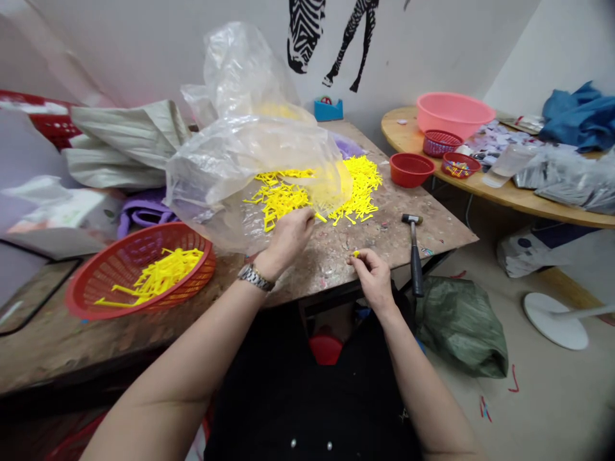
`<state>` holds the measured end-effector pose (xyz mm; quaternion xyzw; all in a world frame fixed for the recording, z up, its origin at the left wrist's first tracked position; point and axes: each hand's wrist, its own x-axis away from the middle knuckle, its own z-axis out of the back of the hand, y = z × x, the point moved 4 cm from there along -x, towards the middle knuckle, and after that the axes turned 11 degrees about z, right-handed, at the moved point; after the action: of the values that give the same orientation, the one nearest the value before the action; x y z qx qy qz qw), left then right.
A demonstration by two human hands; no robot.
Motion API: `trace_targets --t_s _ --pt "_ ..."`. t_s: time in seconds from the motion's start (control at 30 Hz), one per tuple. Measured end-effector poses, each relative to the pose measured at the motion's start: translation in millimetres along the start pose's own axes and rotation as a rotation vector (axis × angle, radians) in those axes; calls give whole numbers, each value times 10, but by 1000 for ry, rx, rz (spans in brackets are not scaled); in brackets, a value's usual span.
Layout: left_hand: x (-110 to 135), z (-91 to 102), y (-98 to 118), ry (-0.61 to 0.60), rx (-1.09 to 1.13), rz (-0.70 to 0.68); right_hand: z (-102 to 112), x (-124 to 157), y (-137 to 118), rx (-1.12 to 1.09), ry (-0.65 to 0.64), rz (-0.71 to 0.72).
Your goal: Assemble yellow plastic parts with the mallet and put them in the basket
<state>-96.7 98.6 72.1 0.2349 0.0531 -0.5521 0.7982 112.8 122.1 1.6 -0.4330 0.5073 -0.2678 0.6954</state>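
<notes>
No legible wording right now, yellow marks on the small red basket (455,171), far right, possibly lettering, too blurred to read

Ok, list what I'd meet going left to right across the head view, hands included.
Red oval plastic basket, left hand, right hand, black-handled metal hammer, white round stand base.

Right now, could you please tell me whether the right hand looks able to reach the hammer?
Probably yes: the hammer lies just to the right of the right hand with nothing visible between them, though that hand holds a small yellow piece.
</notes>
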Motion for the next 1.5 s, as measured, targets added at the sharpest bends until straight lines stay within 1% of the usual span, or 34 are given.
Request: trace_targets --t_s 0.13,0.23,0.33,0.47,0.57,0.73,0.8,0.9,1.03,1.3,1.5 --pt "390 29 193 46 178 -116 2 69 -106 -20 45 -15" --pt "614 1 291 73 231 -142 -2 113 -200 -28 47 -6" --pt "775 -37 375 77 241 -155 -15 153 -257 -44 36 -10" --pt "918 -84 447 20 324 -144 -13 205 -272 -28 28 -24" --pt "973 -107 460 -71 471 -65 22 232 -273 -19 26 -24" --pt "1033 -143 509 -341 814 119 97 268 -288 9 9 -7" --pt "1057 -139 538 -388 903 167 114 287 -291 9 6 -4" --pt "1089 -143 563 -418 977 202 125 319 -294 6 -11 5" --pt "1119 -185 551 -445 1015 206 145 350 -313 43 -39 36" --pt "1148 -182 527 -426 993 206 205 376 -366 185 -78 110" --pt "1161 -193 521 -423 1012 212 224 383 -418 306 -107 205"
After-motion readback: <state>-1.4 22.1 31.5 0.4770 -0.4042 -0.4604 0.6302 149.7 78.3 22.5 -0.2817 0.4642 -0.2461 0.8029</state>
